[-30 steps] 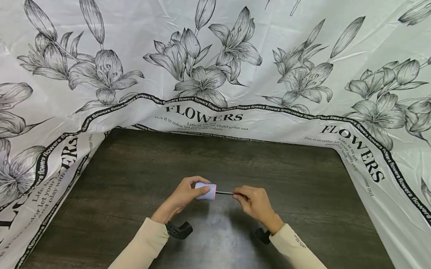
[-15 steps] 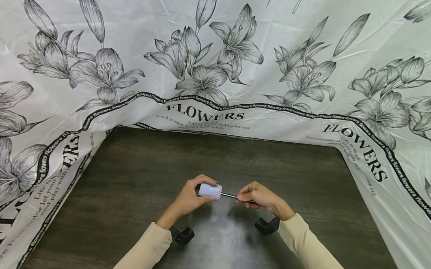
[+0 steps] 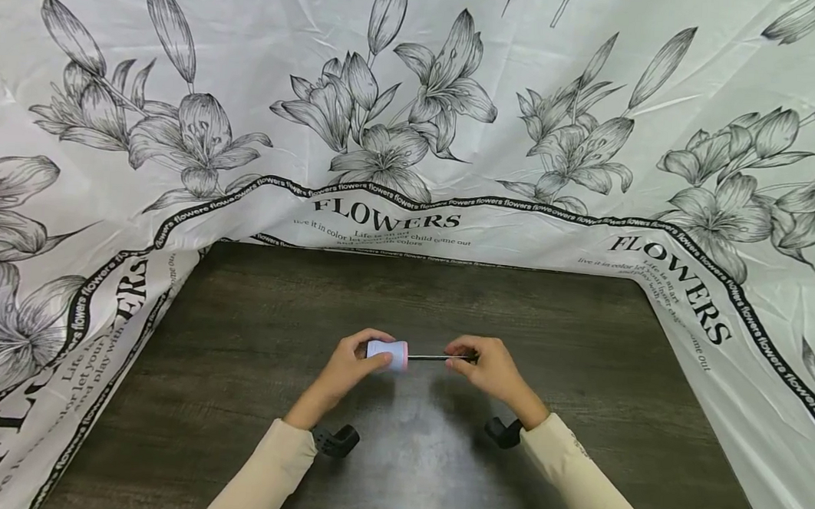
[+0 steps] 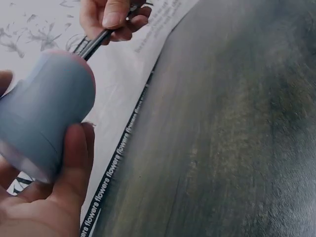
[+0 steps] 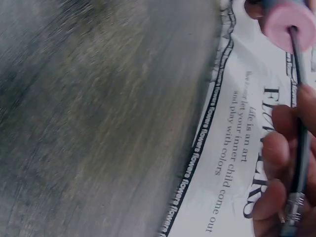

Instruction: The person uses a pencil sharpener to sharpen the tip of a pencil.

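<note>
My left hand (image 3: 341, 368) grips a pale blue pencil sharpener (image 3: 397, 354) with a pink end, fingers and thumb on its sides; it lies sideways above the table. A dark pencil (image 3: 426, 357) runs into the hole in the pink face (image 5: 277, 30), seen in the right wrist view. My right hand (image 3: 494, 373) pinches the pencil partway along, and its silver ferrule (image 5: 295, 205) shows beyond the fingers. In the left wrist view the sharpener (image 4: 52, 101) sits large between left thumb and fingers, with the pencil (image 4: 96, 44) slanting up to the right hand. The inserted tip is hidden.
A dark wood-grain table (image 3: 274, 301) lies under both hands. White cloth (image 3: 249, 108) printed with flowers and lettering hangs behind it and along both sides. Black wrist mounts (image 3: 337, 441) extend below each hand.
Both hands shifted slightly right, then back left, with the sharpener and pencil between them. The right fingers changed their hold along the pencil, which tilted and is now nearly level.
</note>
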The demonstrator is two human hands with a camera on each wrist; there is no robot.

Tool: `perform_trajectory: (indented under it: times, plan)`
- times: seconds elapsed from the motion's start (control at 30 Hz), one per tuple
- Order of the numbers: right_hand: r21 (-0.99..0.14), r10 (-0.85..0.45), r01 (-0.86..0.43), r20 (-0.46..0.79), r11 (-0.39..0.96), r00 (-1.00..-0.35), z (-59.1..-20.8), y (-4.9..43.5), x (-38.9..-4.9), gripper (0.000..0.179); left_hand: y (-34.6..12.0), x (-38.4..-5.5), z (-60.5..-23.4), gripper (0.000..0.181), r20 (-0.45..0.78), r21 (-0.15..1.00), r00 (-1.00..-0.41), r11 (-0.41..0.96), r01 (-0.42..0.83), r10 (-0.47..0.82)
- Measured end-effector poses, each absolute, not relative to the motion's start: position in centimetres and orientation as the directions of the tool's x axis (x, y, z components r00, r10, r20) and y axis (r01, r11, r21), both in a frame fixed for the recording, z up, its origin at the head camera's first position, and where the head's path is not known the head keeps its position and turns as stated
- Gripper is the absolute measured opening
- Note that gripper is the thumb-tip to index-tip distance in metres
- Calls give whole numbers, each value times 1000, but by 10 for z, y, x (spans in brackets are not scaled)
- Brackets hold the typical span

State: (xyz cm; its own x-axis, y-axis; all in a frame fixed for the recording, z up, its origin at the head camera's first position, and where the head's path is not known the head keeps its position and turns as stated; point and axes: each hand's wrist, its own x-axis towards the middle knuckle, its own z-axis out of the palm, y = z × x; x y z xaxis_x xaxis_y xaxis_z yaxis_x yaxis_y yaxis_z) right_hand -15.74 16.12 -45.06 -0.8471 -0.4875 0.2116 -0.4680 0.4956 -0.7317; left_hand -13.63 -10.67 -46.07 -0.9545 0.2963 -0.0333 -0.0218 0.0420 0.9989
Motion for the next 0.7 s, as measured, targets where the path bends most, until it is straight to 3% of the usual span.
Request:
perform_trajectory:
  times: [0.23,0.37,0.5,0.6,0.7]
  plan:
    - [-572,-460,-644,451,509,-765,-456,159,-153,17,-109,-140,-455,39,-97,995,-947,21,-95,307]
    - [-390,-476,-760,606,519,-637,-456,156,-150,23,-108,-140,-452,39,-197,978,-943,-11,-207,270]
    - [-162,-492,-803,716,573,-495,-457,152,-149,7,-108,-138,-448,49,-314,942,-908,-26,-334,278]
    - [-18,-503,-801,770,598,-392,-457,150,-148,20,-109,-138,-446,55,-381,914,-872,-19,-406,306]
    - [47,-502,-809,805,586,-317,-458,148,-148,20,-110,-138,-445,58,-404,900,-851,-23,-436,336]
